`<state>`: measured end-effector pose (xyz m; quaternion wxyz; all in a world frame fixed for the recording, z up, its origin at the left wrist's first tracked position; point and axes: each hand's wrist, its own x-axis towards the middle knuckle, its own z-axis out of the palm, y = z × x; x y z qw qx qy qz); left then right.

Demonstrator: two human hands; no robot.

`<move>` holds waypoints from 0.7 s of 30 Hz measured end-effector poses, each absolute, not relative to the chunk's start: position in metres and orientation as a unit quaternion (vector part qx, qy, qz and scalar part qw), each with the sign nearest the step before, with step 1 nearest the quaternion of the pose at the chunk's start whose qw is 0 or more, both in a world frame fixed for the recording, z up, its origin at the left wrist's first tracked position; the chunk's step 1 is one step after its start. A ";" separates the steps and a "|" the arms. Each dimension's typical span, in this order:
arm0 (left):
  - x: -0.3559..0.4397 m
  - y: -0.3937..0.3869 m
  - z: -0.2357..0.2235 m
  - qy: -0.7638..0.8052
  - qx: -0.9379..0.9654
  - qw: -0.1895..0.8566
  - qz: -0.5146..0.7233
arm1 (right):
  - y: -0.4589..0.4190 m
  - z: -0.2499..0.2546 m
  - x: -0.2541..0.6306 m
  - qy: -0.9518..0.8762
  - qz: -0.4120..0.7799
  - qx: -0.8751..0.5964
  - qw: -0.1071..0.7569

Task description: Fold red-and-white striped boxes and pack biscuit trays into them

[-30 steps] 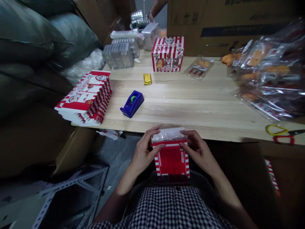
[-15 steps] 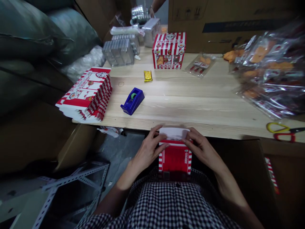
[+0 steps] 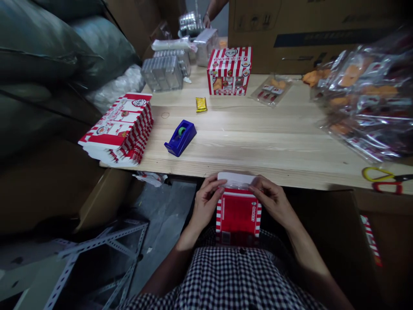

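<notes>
A red carton (image 3: 239,213) with red-and-white striped edges is held upright against my lap, just below the table's front edge. Its white end flap (image 3: 237,178) stands up at the top. My left hand (image 3: 207,199) pinches the carton's upper left corner, thumb on the red face and fingers near the flap. On the opposite corner my right hand (image 3: 269,196) grips in the same way. Part of the opening between them is shaded, so its inside is hard to make out.
On the wooden table (image 3: 274,150) lie a blue tape dispenser (image 3: 181,138), a yellow packet (image 3: 201,104), a stack of flat cartons (image 3: 119,129), a made-up box (image 3: 229,71), clear plastic trays (image 3: 162,74), bagged orange pieces (image 3: 364,99) and scissors (image 3: 383,178). Another person's hand (image 3: 207,20) is at the back.
My left hand has drawn its fingers in closer to the carton's corner. The carton sits almost unchanged, and the whole view has shifted slightly.
</notes>
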<state>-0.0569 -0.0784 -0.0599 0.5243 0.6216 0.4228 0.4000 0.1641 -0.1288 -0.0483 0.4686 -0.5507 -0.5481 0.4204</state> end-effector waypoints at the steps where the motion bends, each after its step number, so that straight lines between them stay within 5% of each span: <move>1: -0.057 -0.078 -0.060 0.421 0.626 0.527 0.391 | -0.129 -0.050 0.163 -0.541 0.427 -0.552 0.470; 11: -0.065 -0.065 -0.065 0.439 0.653 0.511 0.346 | -0.148 -0.076 0.149 -0.367 0.452 -0.530 0.617; 21: -0.065 -0.067 -0.063 0.426 0.658 0.519 0.341 | -0.142 -0.071 0.153 -0.431 0.415 -0.568 0.564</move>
